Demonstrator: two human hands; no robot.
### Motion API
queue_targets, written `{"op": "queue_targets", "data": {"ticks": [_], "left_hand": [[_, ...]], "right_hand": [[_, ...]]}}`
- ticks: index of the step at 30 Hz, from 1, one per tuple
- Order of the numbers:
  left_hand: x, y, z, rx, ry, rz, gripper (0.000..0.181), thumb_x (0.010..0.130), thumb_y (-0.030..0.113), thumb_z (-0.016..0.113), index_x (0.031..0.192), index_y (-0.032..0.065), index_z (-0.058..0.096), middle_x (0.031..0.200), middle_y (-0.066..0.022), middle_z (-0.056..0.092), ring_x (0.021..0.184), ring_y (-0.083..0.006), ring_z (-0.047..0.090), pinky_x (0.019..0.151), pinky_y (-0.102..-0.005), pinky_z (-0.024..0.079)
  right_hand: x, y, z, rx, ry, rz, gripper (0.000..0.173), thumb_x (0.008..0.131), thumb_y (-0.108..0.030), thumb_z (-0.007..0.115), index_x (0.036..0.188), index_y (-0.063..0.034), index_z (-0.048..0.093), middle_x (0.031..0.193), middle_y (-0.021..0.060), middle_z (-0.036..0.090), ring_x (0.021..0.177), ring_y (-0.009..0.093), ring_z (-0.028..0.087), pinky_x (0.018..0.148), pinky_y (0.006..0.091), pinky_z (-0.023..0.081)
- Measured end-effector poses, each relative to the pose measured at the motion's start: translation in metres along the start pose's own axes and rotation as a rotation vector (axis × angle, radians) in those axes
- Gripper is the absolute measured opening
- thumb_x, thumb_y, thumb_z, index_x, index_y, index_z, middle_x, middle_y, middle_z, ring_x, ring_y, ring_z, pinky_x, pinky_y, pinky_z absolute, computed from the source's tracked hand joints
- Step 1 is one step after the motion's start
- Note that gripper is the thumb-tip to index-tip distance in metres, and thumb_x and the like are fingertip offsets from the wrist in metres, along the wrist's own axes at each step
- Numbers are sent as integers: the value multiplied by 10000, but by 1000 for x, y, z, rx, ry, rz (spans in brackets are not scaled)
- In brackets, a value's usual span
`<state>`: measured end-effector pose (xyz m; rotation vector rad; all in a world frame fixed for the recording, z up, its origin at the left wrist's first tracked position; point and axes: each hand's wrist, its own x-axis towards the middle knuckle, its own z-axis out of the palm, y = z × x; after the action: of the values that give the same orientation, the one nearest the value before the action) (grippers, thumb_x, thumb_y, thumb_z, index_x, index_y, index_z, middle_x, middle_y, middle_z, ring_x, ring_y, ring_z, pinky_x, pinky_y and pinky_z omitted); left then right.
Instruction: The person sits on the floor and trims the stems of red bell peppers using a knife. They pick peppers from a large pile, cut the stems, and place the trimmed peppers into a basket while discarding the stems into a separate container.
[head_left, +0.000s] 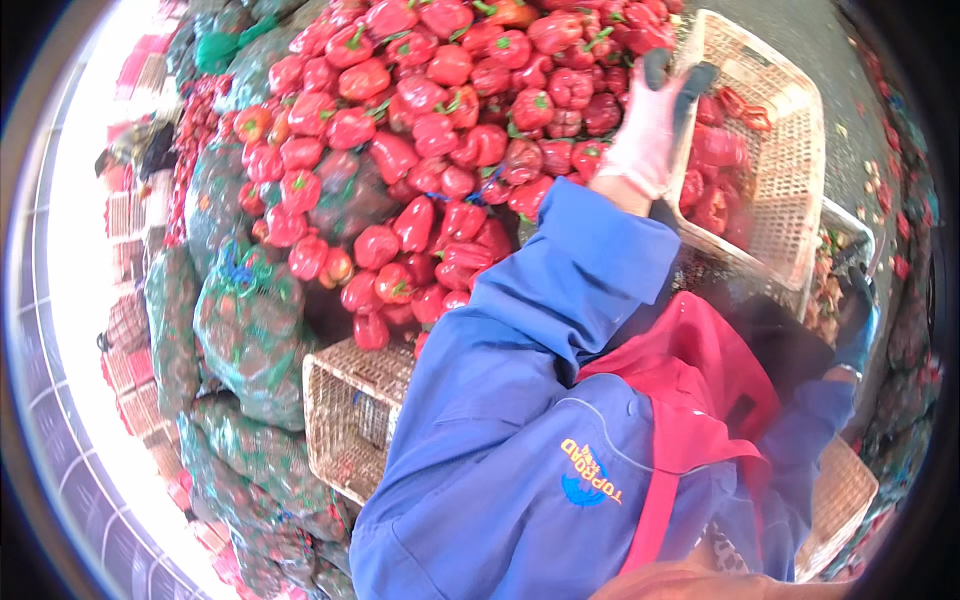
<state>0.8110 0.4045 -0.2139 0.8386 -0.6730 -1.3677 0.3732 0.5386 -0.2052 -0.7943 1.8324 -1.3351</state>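
My left hand (652, 124), in a pink glove with dark fingertips, lies along the near-left rim of a cream plastic crate (806, 172), its fingers apart and nothing visible between them. Whole and cut red bell peppers (720, 146) lie in that crate. Beside the hand spreads a large heap of red bell peppers (450, 67), some with green stems. My right hand (855, 319), in a dark and blue glove, is at the right beside a lower bin (862, 225) of pepper scraps; its fingers are partly hidden, so its grip is unclear.
An open plastic crate (352, 420) lies at the left of my body. Green mesh sacks (251, 337) are stacked along the left. Another crate (840, 495) stands at lower right. Scraps lie on the floor (795, 37) at the upper right.
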Motion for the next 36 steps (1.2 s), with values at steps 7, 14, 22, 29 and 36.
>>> {"op": "queue_targets", "data": {"ticks": [7,14,22,29,36], "left_hand": [[-97,49,-285,1211,872,-21,804,667,382,842,1265,-15,479,1123,-209,581,1081,-315,572,919,-442,484],[-184,75,-430,1938,987,-753,1056,647,410,813,1498,188,228,1527,-179,205,1403,-413,222,1099,-543,305],[-161,104,-454,2143,546,-761,637,735,199,727,1324,226,487,1402,-110,426,1270,-325,460,1020,-416,451],[-212,115,-504,1641,1005,-113,475,733,167,780,1173,119,608,1259,-172,546,1069,-375,560,947,-443,460],[-130,153,-284,176,416,193,390,844,104,689,1206,32,563,1164,-102,606,1023,-207,608,909,-355,493]], "right_hand": [[43,24,-41,75,-291,51,345,939,-167,526,1259,-61,601,1349,23,549,1126,153,573,914,272,451],[32,13,-18,21,-360,-182,346,952,-151,510,1271,-47,591,1389,63,519,1208,159,528,993,294,414],[7,-3,6,-348,-400,-407,375,940,-215,547,1286,-76,588,1378,34,527,1167,131,540,940,283,417],[-8,-11,24,-415,-319,-442,390,943,-164,528,1320,-65,548,1388,58,516,1133,146,555,872,264,454],[-98,-73,166,-47,-399,-192,426,899,-153,588,1307,-37,539,1180,93,611,878,156,601,731,263,484]]}}
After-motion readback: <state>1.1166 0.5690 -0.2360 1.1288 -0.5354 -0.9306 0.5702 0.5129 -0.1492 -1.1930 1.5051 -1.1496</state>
